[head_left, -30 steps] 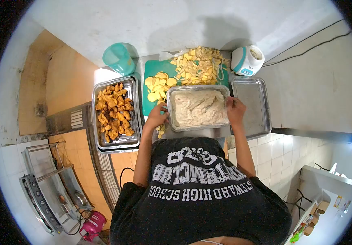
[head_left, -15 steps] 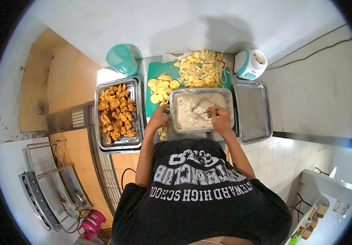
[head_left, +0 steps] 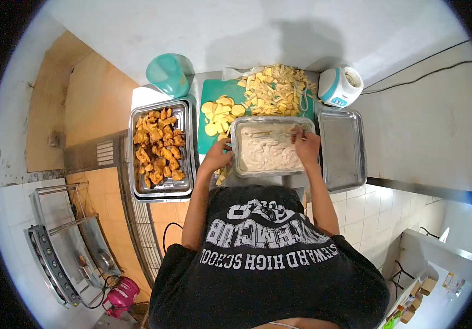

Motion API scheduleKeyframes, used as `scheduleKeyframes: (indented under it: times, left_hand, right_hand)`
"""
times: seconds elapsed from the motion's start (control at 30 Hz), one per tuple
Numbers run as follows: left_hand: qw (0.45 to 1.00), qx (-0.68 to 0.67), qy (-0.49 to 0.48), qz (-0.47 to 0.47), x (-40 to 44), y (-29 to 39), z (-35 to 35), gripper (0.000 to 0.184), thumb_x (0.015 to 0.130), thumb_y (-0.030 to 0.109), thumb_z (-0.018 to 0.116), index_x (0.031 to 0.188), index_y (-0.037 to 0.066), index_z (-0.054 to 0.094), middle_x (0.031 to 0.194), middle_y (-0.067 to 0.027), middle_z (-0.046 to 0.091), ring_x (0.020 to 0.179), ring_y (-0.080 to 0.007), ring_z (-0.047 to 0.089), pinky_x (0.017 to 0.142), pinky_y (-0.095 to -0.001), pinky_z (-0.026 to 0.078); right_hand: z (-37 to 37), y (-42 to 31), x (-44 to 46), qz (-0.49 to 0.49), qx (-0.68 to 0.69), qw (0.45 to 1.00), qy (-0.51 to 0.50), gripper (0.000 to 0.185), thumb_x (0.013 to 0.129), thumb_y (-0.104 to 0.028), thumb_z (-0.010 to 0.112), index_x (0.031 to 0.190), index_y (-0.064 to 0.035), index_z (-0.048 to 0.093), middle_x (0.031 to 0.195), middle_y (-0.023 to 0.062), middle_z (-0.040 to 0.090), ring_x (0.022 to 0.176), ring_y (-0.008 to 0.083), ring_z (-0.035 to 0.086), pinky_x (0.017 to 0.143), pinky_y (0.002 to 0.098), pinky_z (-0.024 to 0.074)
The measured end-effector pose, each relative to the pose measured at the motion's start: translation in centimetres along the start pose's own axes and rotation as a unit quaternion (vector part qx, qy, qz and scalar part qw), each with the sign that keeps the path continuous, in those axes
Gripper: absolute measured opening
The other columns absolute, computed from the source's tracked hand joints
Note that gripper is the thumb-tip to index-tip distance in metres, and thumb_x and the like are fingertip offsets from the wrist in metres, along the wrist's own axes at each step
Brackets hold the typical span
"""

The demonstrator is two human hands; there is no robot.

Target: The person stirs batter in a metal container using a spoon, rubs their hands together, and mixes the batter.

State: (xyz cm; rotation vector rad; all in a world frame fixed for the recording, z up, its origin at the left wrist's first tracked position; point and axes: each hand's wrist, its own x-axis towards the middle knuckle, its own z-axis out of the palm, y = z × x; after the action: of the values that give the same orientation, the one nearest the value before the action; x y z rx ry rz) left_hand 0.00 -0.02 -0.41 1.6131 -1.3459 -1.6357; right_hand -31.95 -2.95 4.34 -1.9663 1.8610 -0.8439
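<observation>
A metal tray (head_left: 274,174) full of pale, thick batter (head_left: 266,151) stands in front of me, over the near edge of a green cutting board (head_left: 205,143). My left hand (head_left: 217,156) is closed on the left rim of this tray. Over the batter's upper right part is my right hand (head_left: 305,145), its fingers bent together and touching the mixture; what they hold, if anything, is hidden. Yellow slices (head_left: 219,115) lie on the board beside the tray, and a heap of chopped yellow pieces (head_left: 274,93) is behind it.
Browned, fried-looking pieces (head_left: 159,148) fill a metal tray (head_left: 133,164) at the left. A teal cup (head_left: 168,77) stands behind them. At the right are another metal tray (head_left: 344,151) and a white and blue appliance (head_left: 340,88) with a cord.
My right hand moved from the batter tray's right rim to the middle of the batter, then to its upper right. The batter's surface has changed shape. My left hand stays at the left rim.
</observation>
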Motion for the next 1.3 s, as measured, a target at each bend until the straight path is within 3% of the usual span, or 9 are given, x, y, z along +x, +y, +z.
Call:
scheduleKeyframes:
  times: [0.1,0.23,0.53,0.63,0.7,0.8,0.9,1.23,1.3]
  left_hand:
    - [1.0,0.018,-0.009,-0.013,0.3,0.2,-0.1,0.053,0.086,0.008,0.062,0.137,0.001,0.048,0.113,-0.0163,0.066,0.064,-0.0205,0.07,0.054,-0.0331,0.052]
    - [1.0,0.014,-0.009,-0.017,0.0,0.9,-0.2,0.053,0.087,0.008,0.061,0.137,0.001,0.047,0.113,-0.0161,0.065,0.064,-0.0205,0.07,0.053,-0.0331,0.051]
    - [1.0,-0.003,0.004,-0.007,-0.3,0.9,-0.1,0.048,0.088,0.01,0.062,0.134,0.002,0.051,0.109,-0.0161,0.065,0.062,-0.0203,0.069,0.052,-0.0314,0.051]
    - [1.0,0.0,0.008,-0.008,-0.4,0.9,0.0,0.044,0.088,0.008,0.062,0.13,0.001,0.053,0.107,-0.0162,0.066,0.062,-0.0205,0.069,0.053,-0.0324,0.052]
    - [1.0,0.015,-0.001,-0.004,-0.2,1.2,-0.1,0.043,0.088,0.007,0.062,0.13,0.001,0.053,0.107,-0.0163,0.066,0.062,-0.0206,0.069,0.054,-0.0328,0.052]
    - [1.0,0.018,-0.002,-0.002,0.1,1.3,-0.1,0.042,0.087,0.006,0.061,0.128,0.0,0.053,0.106,-0.0164,0.066,0.062,-0.021,0.069,0.055,-0.0336,0.052]
    - [1.0,0.01,0.006,-0.001,0.2,0.9,0.0,0.042,0.087,0.006,0.061,0.128,0.0,0.053,0.106,-0.0161,0.067,0.062,-0.0214,0.069,0.056,-0.0343,0.053]
    - [0.998,0.059,0.026,-0.003,-0.6,2.0,0.1,0.044,0.086,0.01,0.063,0.128,0.001,0.054,0.105,-0.0136,0.068,0.064,-0.0211,0.07,0.056,-0.0341,0.054]
    - [0.998,0.06,0.021,-0.001,-0.5,1.7,0.1,0.044,0.087,0.01,0.063,0.129,0.001,0.054,0.106,-0.0136,0.068,0.064,-0.0212,0.07,0.057,-0.0339,0.054]
  right_hand:
    - [-3.5,-0.1,-0.2,0.157,0.177,0.972,-0.003,0.03,0.102,-0.02,0.056,0.095,0.0056,0.071,0.076,0.009,0.07,0.06,0.0134,0.064,0.057,0.0271,0.0525]
    - [-6.1,3.4,-0.9,0.112,0.125,0.985,0.029,0.031,0.102,-0.024,0.057,0.097,0.0037,0.071,0.072,0.0071,0.067,0.059,0.0118,0.062,0.056,0.0265,0.0522]
    - [-8.7,2.5,-2.2,0.287,0.295,0.907,-0.09,0.025,0.104,-0.022,0.049,0.103,-0.0014,0.063,0.083,0.0055,0.064,0.062,0.0101,0.062,0.054,0.025,0.0549]
    - [-10.1,1.1,-2.3,0.236,0.176,0.953,-0.075,0.027,0.103,-0.022,0.047,0.105,-0.0013,0.065,0.083,0.0071,0.064,0.065,0.0124,0.064,0.056,0.0264,0.0547]
    - [-10.2,0.4,-1.6,0.195,0.094,0.974,-0.061,0.018,0.096,-0.012,0.054,0.102,-0.0039,0.068,0.089,0.0151,0.068,0.072,0.0259,0.068,0.07,0.0386,0.0549]
    - [-6.6,2.7,-1.7,0.046,0.071,0.996,0.024,0.019,0.088,-0.004,0.058,0.104,-0.0048,0.068,0.095,0.0172,0.068,0.084,0.0344,0.067,0.079,0.0432,0.0522]
    - [-4.4,1.8,-1.6,0.039,0.071,0.995,0.057,0.024,0.082,0.0,0.06,0.103,-0.0059,0.069,0.097,0.0169,0.068,0.091,0.0378,0.066,0.081,0.0435,0.0517]
    - [2.5,-6.1,-1.3,-0.171,0.037,0.984,0.014,0.03,0.078,0.006,0.058,0.101,-0.0092,0.071,0.087,0.0124,0.066,0.076,0.0343,0.065,0.068,0.0424,0.0525]
    - [1.6,-7.3,-2.4,-0.217,0.053,0.97,-0.093,0.027,0.078,0.0,0.058,0.099,-0.0102,0.071,0.088,0.0119,0.068,0.078,0.0338,0.066,0.068,0.0423,0.0543]
